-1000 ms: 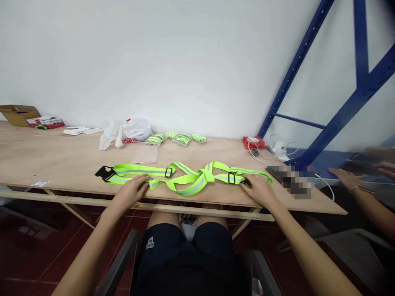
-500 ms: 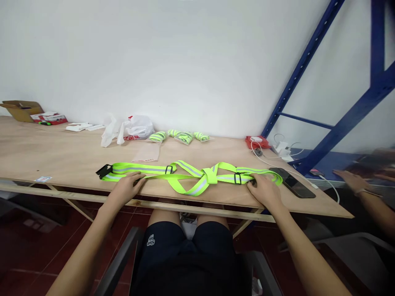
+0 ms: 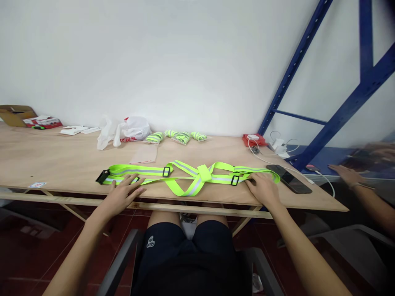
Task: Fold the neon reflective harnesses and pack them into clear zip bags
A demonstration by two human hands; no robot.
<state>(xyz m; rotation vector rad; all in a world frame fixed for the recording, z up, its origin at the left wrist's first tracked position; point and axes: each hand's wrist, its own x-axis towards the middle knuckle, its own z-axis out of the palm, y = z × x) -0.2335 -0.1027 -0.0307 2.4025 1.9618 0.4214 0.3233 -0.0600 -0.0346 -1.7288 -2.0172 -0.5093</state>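
From my remote station I record a reflective harness [image 3: 204, 173] of yellow-green webbing with a grey stripe, lying lengthwise along the near edge of a wooden table [image 3: 66, 160]. Its straps cross at a square patch, slightly right of centre. A black buckle [image 3: 103, 176] sits at the left end; a black slide adjuster [image 3: 166, 172] is on the upper left strap and a second adjuster [image 3: 235, 180] on the lower right strap.

Left hand [image 3: 121, 196]: palm down, fingers spread, fingertips over the lower left strap, near the buckle. Right hand [image 3: 263, 190]: fingers curled at the right end of the harness, thumb below the strap; I cannot tell whether it pinches the webbing or merely rests on it.

I note a dark phone [image 3: 289, 179] just beside the harness's right end. Toward the wall lie bagged bundles [image 3: 182, 137] of similar webbing, with a white plastic bag [image 3: 135, 128] to their left and a flat, pale sheet [image 3: 143, 154] in front. A red item [image 3: 258, 140] stands near the blue frame [image 3: 335, 123]. At far right, a co-worker's hand [image 3: 345, 174] shows.
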